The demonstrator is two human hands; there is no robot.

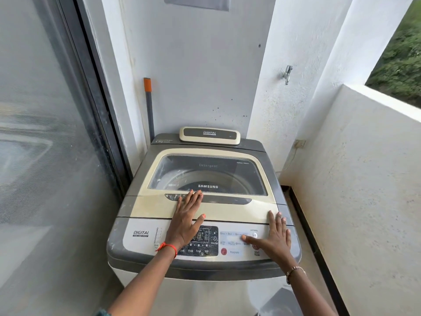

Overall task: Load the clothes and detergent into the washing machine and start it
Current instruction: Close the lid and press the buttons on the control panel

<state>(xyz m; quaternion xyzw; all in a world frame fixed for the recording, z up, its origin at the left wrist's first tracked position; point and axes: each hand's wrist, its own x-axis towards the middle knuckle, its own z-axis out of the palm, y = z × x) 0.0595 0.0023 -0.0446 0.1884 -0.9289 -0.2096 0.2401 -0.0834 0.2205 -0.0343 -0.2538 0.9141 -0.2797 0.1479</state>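
A grey and cream top-loading washing machine [127, 206] stands in front of me in a corner. Its cream lid [227, 210] with a glass window is closed, and the drum shows dimly through the glass. My left hand [185, 220] lies flat on the lid, fingertips at the dark lid handle [227, 199]. My right hand [272, 239] rests flat, fingers spread, over the right end of the control panel [141, 233] and the lid's front edge. Both hands hold nothing. No clothes or detergent are in view.
A grey pole with an orange tip [149, 106] leans in the corner behind the machine. A tap [286, 75] sticks out of the right wall. A sliding glass door [41, 133] runs along the left, and a low balcony wall [355, 179] stands close on the right.
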